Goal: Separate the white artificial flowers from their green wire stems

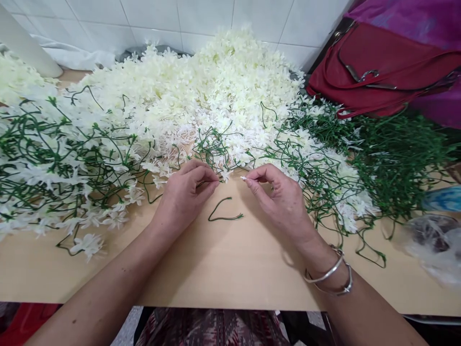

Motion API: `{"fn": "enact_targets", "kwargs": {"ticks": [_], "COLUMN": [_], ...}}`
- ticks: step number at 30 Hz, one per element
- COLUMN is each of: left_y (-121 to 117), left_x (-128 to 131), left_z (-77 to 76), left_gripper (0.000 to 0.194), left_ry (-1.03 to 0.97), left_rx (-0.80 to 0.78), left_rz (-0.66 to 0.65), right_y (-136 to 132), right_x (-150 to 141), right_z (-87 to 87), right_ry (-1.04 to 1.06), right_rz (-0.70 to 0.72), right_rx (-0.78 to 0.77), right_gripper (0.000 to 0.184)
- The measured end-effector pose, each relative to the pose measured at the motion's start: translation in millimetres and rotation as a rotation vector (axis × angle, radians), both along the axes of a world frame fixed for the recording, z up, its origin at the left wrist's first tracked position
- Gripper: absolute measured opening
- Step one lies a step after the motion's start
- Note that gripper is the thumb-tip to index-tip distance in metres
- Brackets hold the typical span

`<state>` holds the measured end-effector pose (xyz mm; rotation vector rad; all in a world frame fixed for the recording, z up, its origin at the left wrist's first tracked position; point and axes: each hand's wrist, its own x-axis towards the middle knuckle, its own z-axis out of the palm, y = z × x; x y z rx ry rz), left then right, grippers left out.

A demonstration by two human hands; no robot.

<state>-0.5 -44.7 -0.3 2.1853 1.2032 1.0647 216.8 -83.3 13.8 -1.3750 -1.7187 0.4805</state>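
Note:
My left hand (187, 192) pinches a thin green plastic stem (211, 181) between thumb and fingers, just above the wooden table (216, 259). My right hand (281, 197), with two silver bangles (329, 276) at the wrist, pinches a tiny white flower piece (244, 178) at its fingertips, a short way right of the stem's tip. A bent green stem (224, 211) lies loose on the table between and below both hands. Right behind the hands rises a big heap of white artificial flowers (216, 91).
Stems with white flowers (54, 163) spread over the left side. Bare green stems (392, 158) pile up at the right. A red handbag (382, 72) sits at the back right, a clear plastic bag (432, 240) at the right edge, a white tiled wall (180, 19) behind.

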Motion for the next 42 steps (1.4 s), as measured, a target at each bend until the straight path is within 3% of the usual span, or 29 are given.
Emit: {"fn": "enact_targets", "kwargs": {"ticks": [3,7,11,18,24,28,33,37,42], "left_y": [-0.8,-3.5,-5.9,2.7,-3.6,-5.0,21.6,53.1,73.9], "left_x": [-1.9,-0.5,2.6,-0.4,7.4,16.5,30.7,47.0,52.3], "left_z": [1.9,3.4,3.6,-0.2,-1.8,7.4,20.5,18.0,18.8], "left_gripper": [0.007,0.004,0.014,0.009,0.007,0.008,0.016,0.022,0.009], "left_ry": [0.077,0.091,0.081,0.019,-0.005,0.028,0.194,0.301,0.397], "left_rx": [0.069,0.012,0.026,0.106,0.114,0.128,0.196,0.254,0.188], "left_rz": [0.012,-0.073,-0.103,0.129,0.016,0.007,-0.011,-0.037,0.006], "right_y": [0.1,1.9,3.3,1.8,2.4,3.2,2.8,4.8,7.7], "right_x": [1.7,5.7,7.6,5.7,8.1,9.5,7.4,7.3,9.6], "right_z": [0.6,2.3,2.9,2.3,1.3,-0.4,-4.4,-8.1,-8.9], "right_ry": [-0.013,0.007,0.007,-0.038,-0.062,-0.05,-0.063,-0.058,-0.031], "right_rz": [-0.034,-0.111,-0.123,-0.094,-0.092,-0.103,-0.069,-0.054,-0.057], "right_rx": [0.033,0.092,0.102,0.114,0.134,0.134,0.087,0.06,0.04], "right_gripper": [0.011,0.008,0.009,0.011,0.01,0.01,0.011,0.011,0.012]}}
